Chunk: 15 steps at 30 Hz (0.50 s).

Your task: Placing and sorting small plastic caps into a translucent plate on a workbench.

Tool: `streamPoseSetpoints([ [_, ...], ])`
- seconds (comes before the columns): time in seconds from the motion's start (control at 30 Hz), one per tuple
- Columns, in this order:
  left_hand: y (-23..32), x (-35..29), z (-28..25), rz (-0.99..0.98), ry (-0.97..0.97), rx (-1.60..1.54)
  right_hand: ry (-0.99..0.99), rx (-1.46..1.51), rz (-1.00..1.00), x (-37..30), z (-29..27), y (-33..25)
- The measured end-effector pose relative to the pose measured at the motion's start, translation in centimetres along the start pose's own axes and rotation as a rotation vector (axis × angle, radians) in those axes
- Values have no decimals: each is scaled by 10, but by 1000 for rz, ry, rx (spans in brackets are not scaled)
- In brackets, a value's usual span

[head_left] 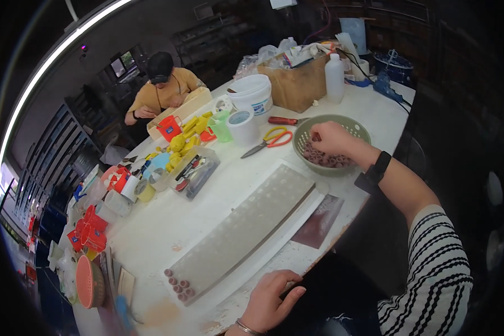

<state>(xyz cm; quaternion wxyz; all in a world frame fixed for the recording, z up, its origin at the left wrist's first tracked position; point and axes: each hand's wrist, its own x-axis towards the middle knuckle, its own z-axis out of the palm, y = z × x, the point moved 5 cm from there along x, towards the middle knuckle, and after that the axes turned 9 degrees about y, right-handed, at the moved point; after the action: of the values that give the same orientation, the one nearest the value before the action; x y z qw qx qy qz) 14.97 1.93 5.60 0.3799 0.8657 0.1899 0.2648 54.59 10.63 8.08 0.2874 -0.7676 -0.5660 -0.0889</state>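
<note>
My right hand reaches into a green colander, its fingers pinching a small brown ring-shaped piece. Below the hand lie many similar brown rings. A long grey slab stretches diagonally across the table in front of me, with several brown rings standing grouped at its near left end. My left hand rests by the table's near edge, thumb apart from the loosely bent fingers, with nothing visible in it. A dark reddish sheet lies partly beside the slab, near the edge.
Orange-handled scissors and a red-handled tool lie left of the colander. Beyond are white tubs, a bottle and a cardboard box. Cups and a tool box line the left. A co-worker sits opposite.
</note>
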Motion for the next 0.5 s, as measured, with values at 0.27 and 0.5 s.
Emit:
streamPoseSetpoints([
  [0.27,-5,44,61,218,-189,285,-332,258,65,-140,-9,-55],
  [0.5,-14,44,85,296,-195,444,-218,91,25,-187,-4,-57],
])
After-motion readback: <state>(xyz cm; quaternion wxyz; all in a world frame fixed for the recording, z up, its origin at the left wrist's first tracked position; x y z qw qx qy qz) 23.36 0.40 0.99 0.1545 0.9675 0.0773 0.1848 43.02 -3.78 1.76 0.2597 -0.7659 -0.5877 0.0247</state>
